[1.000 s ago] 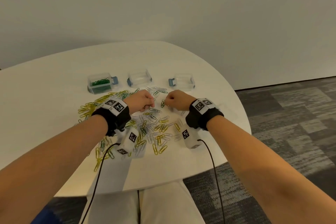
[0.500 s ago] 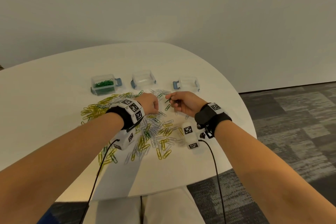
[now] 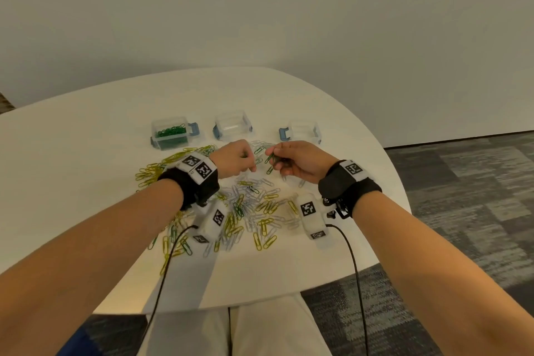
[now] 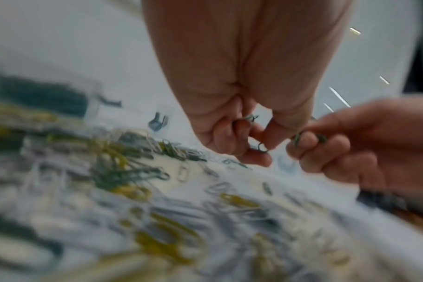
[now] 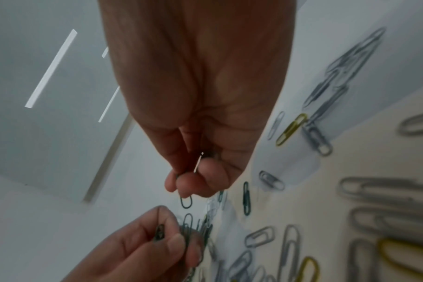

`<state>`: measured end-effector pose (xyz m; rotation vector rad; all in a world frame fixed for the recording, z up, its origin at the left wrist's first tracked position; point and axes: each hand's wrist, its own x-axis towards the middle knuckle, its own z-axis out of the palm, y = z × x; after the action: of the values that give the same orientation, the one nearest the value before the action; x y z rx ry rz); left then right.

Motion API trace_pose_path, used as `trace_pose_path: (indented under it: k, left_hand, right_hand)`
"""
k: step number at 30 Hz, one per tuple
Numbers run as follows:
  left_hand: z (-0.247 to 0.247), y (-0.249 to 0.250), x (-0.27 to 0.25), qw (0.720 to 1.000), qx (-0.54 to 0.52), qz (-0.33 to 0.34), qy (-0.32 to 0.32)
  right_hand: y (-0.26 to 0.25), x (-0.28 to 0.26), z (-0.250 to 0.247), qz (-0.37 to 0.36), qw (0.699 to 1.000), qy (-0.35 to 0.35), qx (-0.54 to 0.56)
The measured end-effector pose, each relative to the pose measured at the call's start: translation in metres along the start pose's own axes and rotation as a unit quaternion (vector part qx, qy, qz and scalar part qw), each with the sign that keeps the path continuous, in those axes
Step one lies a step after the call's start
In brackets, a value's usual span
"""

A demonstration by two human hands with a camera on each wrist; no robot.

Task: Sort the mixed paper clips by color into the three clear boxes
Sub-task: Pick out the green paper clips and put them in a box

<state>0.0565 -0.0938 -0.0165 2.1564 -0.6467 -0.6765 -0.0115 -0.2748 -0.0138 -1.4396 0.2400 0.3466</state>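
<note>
Holding green clips, left box; two other boxes look bare.

Three clear boxes stand in one row on one white table. One box, the leftmost, contains green clips; two appear empty. Loose paper clips in three colours, green, yellow and silver, lie before the boxes, too many to count. Two hands present.
</note>
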Motion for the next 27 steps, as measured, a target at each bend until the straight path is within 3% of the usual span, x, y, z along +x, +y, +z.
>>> trace_pose_path:
  k: [2,6,8,10,14,16,20,25,27]
  left_hand:
    - [0.007,0.004,-0.007,0.972,-0.23,-0.056,-0.009]
    - [0.009,0.004,-0.025,0.857,-0.5,-0.1,-0.073]
    - [0.007,0.005,-0.031,0.828,-0.537,-0.126,-0.098]
    - [0.008,0.006,-0.038,0.825,-0.537,-0.133,-0.112]
    - [0.011,0.008,-0.046,0.783,-0.598,-0.138,-0.101]
    - [0.013,0.01,-0.05,0.784,-0.597,-0.142,-0.09]
    - [0.015,0.011,-0.055,0.833,-0.53,-0.127,-0.092]
    - [0.013,0.015,-0.059,0.829,-0.545,-0.085,-0.086]
    - [0.012,0.015,-0.059,0.811,-0.575,-0.076,-0.084]
  right_hand:
    - [-0.004,-0.006,0.003,-0.007,1.0,-0.018,0.014]
    - [-0.012,-0.017,0.017,-0.055,0.997,-0.055,-0.015]
    - [-0.013,-0.021,0.022,-0.078,0.995,-0.048,-0.034]
    - [-0.013,-0.025,0.025,-0.093,0.993,-0.044,-0.053]
    - [-0.013,-0.032,0.033,-0.109,0.992,-0.037,-0.056]
    - [-0.015,-0.034,0.036,-0.116,0.991,-0.024,-0.065]
    - [-0.022,-0.038,0.038,-0.117,0.99,-0.01,-0.081]
    - [-0.026,-0.043,0.04,-0.136,0.978,0.03,-0.156]
    - [-0.028,-0.045,0.044,-0.141,0.977,0.031,-0.157]
